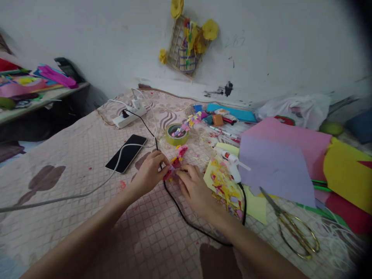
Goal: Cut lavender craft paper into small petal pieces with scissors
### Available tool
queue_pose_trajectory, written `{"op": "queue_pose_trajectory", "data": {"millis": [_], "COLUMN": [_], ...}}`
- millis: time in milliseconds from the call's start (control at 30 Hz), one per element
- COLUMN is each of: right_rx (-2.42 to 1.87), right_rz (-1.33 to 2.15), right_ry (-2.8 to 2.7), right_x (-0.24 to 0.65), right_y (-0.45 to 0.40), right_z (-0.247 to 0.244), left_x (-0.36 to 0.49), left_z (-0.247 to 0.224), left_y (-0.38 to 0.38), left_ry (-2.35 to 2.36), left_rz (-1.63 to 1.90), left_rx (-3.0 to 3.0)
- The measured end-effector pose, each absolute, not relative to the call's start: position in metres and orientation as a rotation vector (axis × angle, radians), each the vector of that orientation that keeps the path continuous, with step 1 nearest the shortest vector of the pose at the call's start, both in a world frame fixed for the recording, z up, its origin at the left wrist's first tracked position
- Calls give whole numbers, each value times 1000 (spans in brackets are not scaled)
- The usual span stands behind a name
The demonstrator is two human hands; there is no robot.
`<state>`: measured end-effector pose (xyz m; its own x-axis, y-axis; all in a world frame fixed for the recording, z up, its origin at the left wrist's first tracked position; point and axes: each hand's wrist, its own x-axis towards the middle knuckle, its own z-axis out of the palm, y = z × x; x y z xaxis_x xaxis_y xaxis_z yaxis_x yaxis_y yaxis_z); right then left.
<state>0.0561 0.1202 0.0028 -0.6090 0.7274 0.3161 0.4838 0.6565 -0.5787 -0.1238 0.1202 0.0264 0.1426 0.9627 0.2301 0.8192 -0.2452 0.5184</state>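
Cloth (pixel 72 166): patterned, stretching from its left edge to the phone (pixel 127 154). Left hand (pixel 152 170): fingertips pinching paper piece (pixel 175 163), mid-cloth, between both hands. Right hand (pixel 193 186): fingertips pinching same piece; paper scraps (pixel 222 180) crowd just beside. Glue gun (pixel 232 161): against lilac sheet (pixel 273 166). Scissors (pixel 286 221): rightmost, blades pointing toward gun.

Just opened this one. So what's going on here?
A person's left hand and right hand meet at a small pink-and-yellow piece, fingertips pinching it. The glue gun lies to the right beside loose scraps; the scissors lie farther right, and the phone is on the left.
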Motion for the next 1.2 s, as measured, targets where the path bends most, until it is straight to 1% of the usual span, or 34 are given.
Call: {"op": "queue_pose_trajectory", "data": {"millis": [600, 1200], "right_rx": [-926, -883], "right_rz": [557, 559], "right_ry": [-2362, -2418], "right_x": [55, 53], "right_y": [119, 117], "right_z": [1, 1], "left_x": [-120, -120], "left_z": [18, 11], "left_y": [118, 119], "left_ry": [1725, 1811], "left_rz": [785, 769], "left_rx": [2150, 2126]}}
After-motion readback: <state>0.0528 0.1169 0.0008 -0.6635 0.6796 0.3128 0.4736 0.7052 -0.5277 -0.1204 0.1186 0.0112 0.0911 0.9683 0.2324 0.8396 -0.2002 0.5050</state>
